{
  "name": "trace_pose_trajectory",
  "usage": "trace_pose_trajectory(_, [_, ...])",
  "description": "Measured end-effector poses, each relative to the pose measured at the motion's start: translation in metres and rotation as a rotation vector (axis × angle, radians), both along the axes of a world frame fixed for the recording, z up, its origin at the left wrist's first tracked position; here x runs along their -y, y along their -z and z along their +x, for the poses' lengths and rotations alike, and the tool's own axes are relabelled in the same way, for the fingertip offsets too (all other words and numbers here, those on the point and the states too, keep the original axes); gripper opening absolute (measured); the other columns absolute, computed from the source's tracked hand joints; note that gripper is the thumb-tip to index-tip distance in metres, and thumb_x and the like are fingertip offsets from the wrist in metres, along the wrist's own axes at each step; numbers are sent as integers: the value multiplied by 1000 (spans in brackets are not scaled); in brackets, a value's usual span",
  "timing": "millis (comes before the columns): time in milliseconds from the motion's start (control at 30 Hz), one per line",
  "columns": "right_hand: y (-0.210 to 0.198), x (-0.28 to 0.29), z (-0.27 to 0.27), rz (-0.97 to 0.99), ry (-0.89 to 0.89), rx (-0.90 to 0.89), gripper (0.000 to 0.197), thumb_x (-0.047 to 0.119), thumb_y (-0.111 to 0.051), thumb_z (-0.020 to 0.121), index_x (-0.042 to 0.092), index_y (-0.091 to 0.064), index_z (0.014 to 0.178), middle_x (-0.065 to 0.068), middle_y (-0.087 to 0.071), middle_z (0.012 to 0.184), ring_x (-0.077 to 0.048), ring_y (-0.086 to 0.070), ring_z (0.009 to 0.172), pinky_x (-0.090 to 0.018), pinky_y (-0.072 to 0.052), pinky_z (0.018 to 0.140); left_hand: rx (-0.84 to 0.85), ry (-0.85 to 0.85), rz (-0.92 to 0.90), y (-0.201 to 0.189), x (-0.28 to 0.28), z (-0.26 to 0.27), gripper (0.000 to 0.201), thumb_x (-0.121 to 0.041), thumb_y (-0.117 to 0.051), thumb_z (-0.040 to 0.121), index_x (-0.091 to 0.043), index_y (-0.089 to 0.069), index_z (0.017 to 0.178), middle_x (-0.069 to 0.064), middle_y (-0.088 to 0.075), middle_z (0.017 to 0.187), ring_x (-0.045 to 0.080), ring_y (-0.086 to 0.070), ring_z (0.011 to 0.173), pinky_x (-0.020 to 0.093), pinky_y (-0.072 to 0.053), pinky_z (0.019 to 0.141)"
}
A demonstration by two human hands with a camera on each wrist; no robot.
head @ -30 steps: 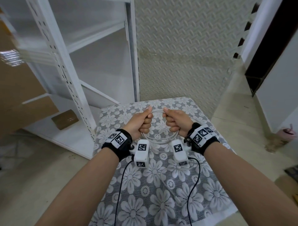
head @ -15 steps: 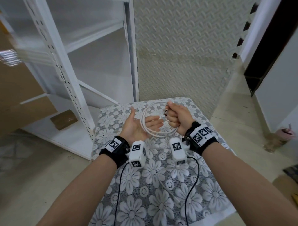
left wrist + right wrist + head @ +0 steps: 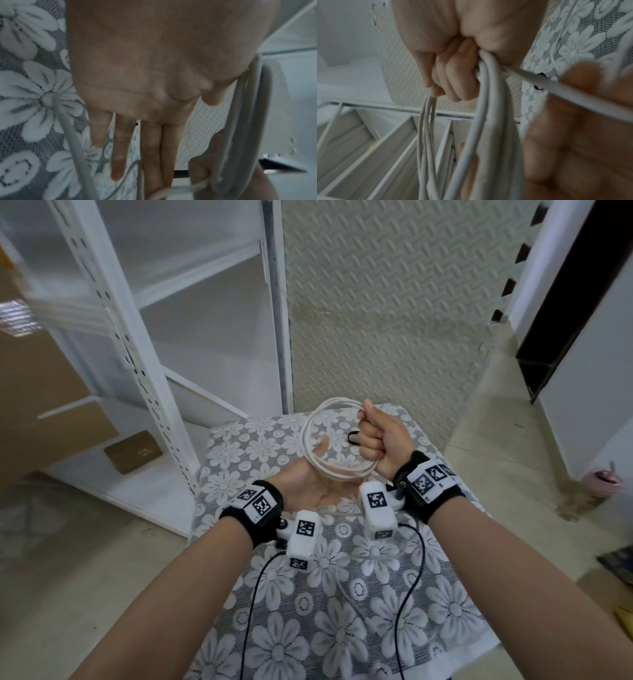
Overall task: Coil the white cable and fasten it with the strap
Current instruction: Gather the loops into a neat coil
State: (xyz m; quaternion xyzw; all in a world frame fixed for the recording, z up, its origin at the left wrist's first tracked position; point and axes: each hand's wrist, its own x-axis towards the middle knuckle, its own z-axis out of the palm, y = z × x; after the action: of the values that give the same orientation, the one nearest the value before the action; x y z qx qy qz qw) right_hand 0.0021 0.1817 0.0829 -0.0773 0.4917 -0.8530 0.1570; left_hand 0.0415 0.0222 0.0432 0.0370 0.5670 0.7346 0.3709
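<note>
Both hands up over the floral tablecloth [image 3: 342, 594]: my left hand [image 3: 308, 484] is flat, palm up, fingers straight, holding nothing, probably ready to guide the trailing end. Just beyond it my right hand [image 3: 380, 436] is fisted round the white cable [image 3: 310, 440], keeping the loops stacked so they don't spring apart. Coil hangs in the air between the hands. Black strap [image 3: 353, 437] pokes from the right fist, not yet wrapped, I judge. Right wrist view shows several strands bunched through the fingers [image 3: 453, 75]; head view doesn't. Farther back, white shelving [image 3: 137, 313].
</note>
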Motion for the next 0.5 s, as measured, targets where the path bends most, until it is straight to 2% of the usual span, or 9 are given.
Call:
trace_pose_trajectory(67, [-4,-4,-3,-73,15,6,34,29,-37,101,13,-47,73,11,-25,38,1,-19,28,-10,-13,28,-95,99,-249,6,3,2,60,-48,-20,100,-4,-60,112,12,-67,104,23,-62,92,30,-45,89])
trace_pose_trajectory(133, [-10,-11,-7,-114,40,4,34,28,-35,102,13,-47,73,11,-25,37,1,-19,27,-9,-14,27,-141,239,-470,11,7,7,38,-31,-35,101,-5,-63,102,4,-70,93,20,-62,88,21,-48,76])
trace_pose_trajectory(200, [-14,-16,-10,-110,60,-2,33,29,-36,101,14,-47,74,11,-25,38,1,-19,28,-10,-14,28,-159,263,-580,13,12,10,28,-24,-44,98,-8,-65,91,-6,-71,78,8,-62,71,11,-45,62])
trace_pose_trajectory(267, [-15,-19,-10,-79,76,-20,33,29,-37,101,14,-47,74,11,-25,39,0,-19,29,-10,-12,29,-262,196,-704,9,14,7,26,-27,-51,95,-8,-65,84,-3,-67,74,4,-56,58,10,-43,58])
trace_pose_trajectory(333, [-14,-19,-9,-45,88,-35,32,29,-39,101,14,-48,75,11,-26,39,0,-19,30,-11,-12,29,-387,82,-871,6,20,-1,25,-30,-58,91,-13,-61,73,-2,-59,70,8,-50,60,14,-42,63])
trace_pose_trajectory(400, [-13,-18,-8,-34,99,-34,31,28,-40,101,13,-48,75,10,-26,40,-1,-19,30,-11,-14,29,-429,-103,-901,5,28,-9,25,-26,-61,89,-15,-61,67,-1,-59,69,13,-53,67,18,-41,68])
trace_pose_trajectory(433, [-12,-18,-7,-37,106,-31,31,28,-40,100,13,-48,75,10,-26,39,-1,-18,30,-11,-15,29,-427,-188,-862,5,32,-14,21,-23,-61,89,-13,-66,72,2,-65,75,15,-58,75,21,-40,75])
trace_pose_trajectory(500, [-9,-18,-7,-46,114,-26,31,27,-40,101,12,-48,74,10,-26,39,-1,-18,29,-11,-16,28,-427,-251,-762,2,38,-16,18,-20,-58,91,-8,-71,91,9,-71,98,17,-63,94,25,-36,93])
